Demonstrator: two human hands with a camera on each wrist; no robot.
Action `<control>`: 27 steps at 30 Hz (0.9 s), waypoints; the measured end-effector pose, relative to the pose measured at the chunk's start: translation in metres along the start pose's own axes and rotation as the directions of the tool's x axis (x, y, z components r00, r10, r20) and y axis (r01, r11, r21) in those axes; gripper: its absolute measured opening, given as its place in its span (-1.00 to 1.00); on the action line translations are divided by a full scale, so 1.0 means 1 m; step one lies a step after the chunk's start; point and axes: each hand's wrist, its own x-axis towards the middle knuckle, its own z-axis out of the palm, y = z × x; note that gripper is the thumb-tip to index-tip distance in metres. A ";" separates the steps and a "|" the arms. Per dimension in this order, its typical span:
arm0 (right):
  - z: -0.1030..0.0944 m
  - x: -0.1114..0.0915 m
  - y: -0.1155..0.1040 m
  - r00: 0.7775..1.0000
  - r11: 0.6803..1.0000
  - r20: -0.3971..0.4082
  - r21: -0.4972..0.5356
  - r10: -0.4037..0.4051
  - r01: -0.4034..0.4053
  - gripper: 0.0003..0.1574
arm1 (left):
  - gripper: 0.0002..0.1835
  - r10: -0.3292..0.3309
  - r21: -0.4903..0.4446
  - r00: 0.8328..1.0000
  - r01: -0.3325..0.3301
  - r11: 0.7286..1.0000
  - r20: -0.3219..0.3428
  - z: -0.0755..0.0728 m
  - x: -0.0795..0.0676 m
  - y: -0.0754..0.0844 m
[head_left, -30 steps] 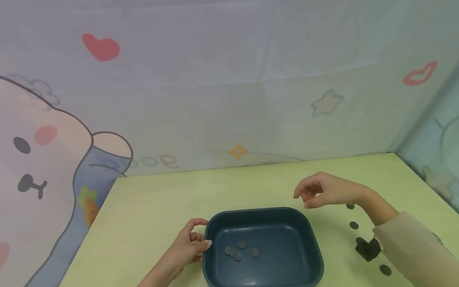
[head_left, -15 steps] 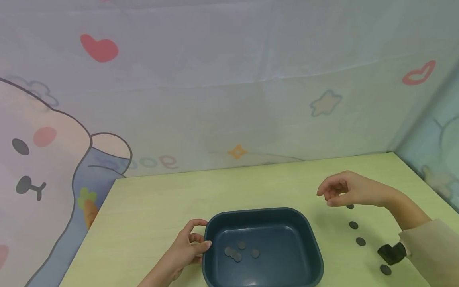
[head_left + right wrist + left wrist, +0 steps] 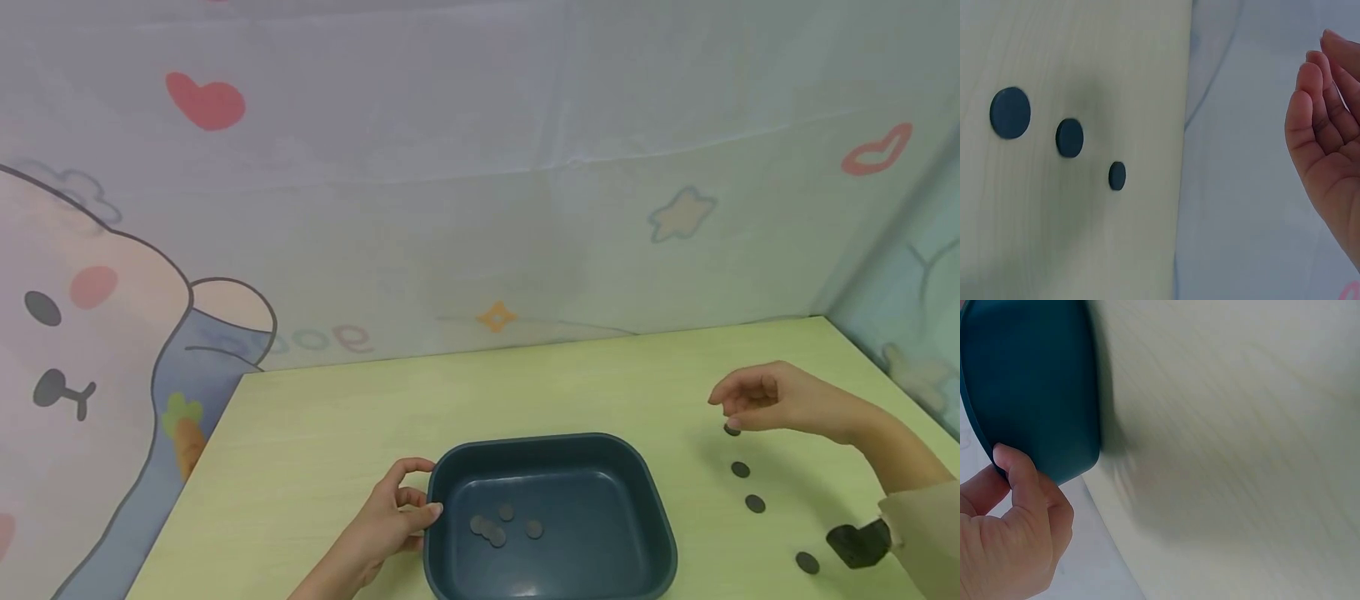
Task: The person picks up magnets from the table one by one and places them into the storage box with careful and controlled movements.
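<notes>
A dark blue rectangular tray (image 3: 551, 575) lies at the front middle of the table, with several small grey discs (image 3: 534, 529) in its left half. My left hand (image 3: 401, 508) grips the tray's left rim, thumb over the edge; the left wrist view shows the fingers pinching the tray wall (image 3: 1035, 394). To the right of the tray, my right hand (image 3: 780, 400) hovers over the table with loosely bent fingers and nothing in them. Its thumb overlaps the farthest dark disc (image 3: 732, 430) in the head view. More dark discs lie nearer me, such as one disc (image 3: 1010, 112) in the right wrist view.
The pale yellow-green table (image 3: 352, 417) reaches back to a printed cloth (image 3: 450, 208) hung behind it. Another cloth (image 3: 930, 292) hangs along the right side. A black wrist device (image 3: 858, 542) sits at my right sleeve, beside the nearest loose disc (image 3: 807, 562).
My right hand has moved right, from beyond the tray's far right corner to above the farthest loose disc. My left hand, the tray and the discs stay where they were.
</notes>
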 end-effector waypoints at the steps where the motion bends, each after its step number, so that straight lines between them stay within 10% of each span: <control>1: -0.001 -0.002 0.002 1.000 1.000 -0.009 -0.005 0.007 -0.007 -0.73 | -0.43 0.001 0.000 1.000 -0.001 1.000 0.000 0.000 0.000 0.000; 27: -0.006 -0.022 0.039 0.991 0.994 -0.083 0.023 0.106 -0.104 -0.68 | -0.44 -0.007 0.005 1.000 0.007 1.000 -0.004 0.000 0.001 0.000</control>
